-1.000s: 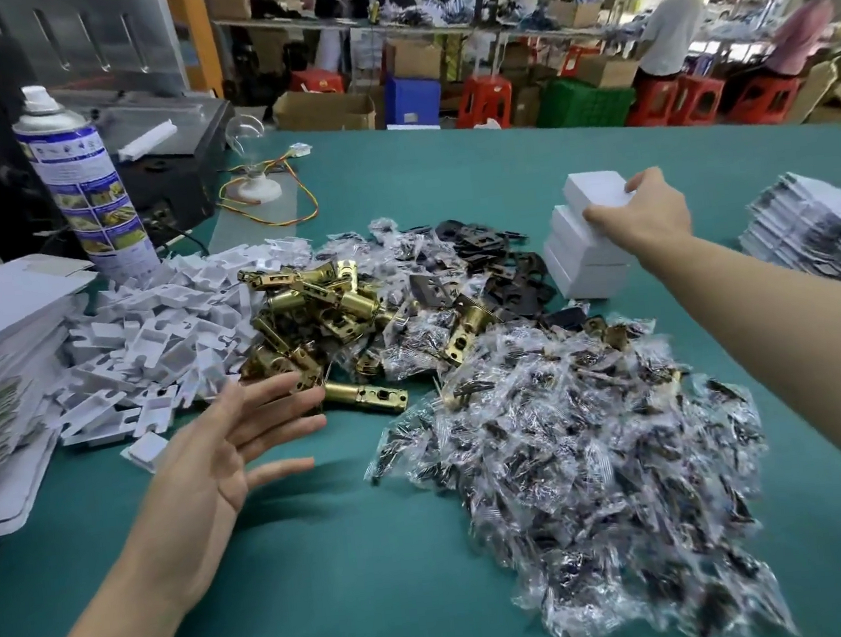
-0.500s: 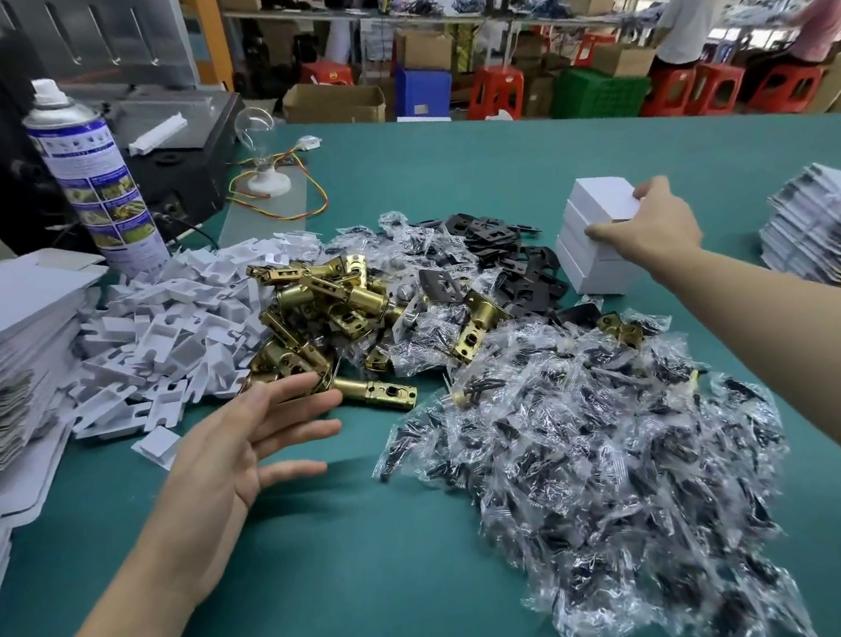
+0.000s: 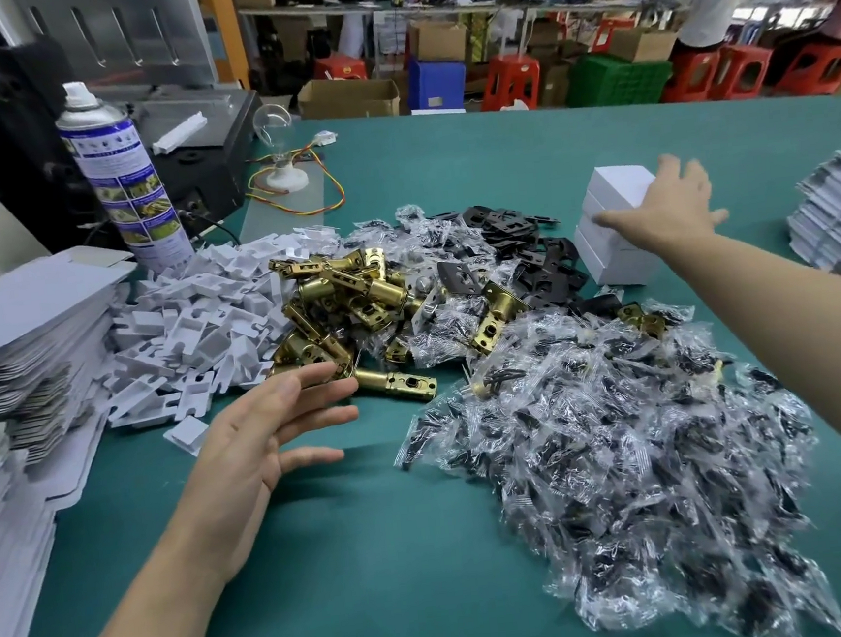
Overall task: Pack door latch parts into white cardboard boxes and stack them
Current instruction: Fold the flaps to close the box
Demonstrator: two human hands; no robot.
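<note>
Bench stock, all places given from the brass latch pile (image 3: 345, 300), mid green table (image 3: 384, 604).

- L hand (image 3: 265, 436): near edge of pile, fingers spread, palm up-ish, holds nothing; fingertips just beside a lone latch.
- R hand (image 3: 670, 212): far right of pile, fingers splayed over white cardboard boxes (image 3: 612, 253); contact w/ top box cannot be told.
- White boxes: closed, stacked, right of pile, beyond the black plates (image 3: 530, 251).
- Bagged screw packs (image 3: 626, 452): big heap, right & nearer, overlapping pile.
- White plastic inserts (image 3: 193, 330): heap touching pile's left side.
- Flat box blanks (image 3: 14, 331): tall stack, far left.
- Spray can (image 3: 122, 172): upright, behind-left.
- Bulb on base (image 3: 272, 127): behind.
- Printed sheets (image 3: 840, 221): stack, far right.
</note>
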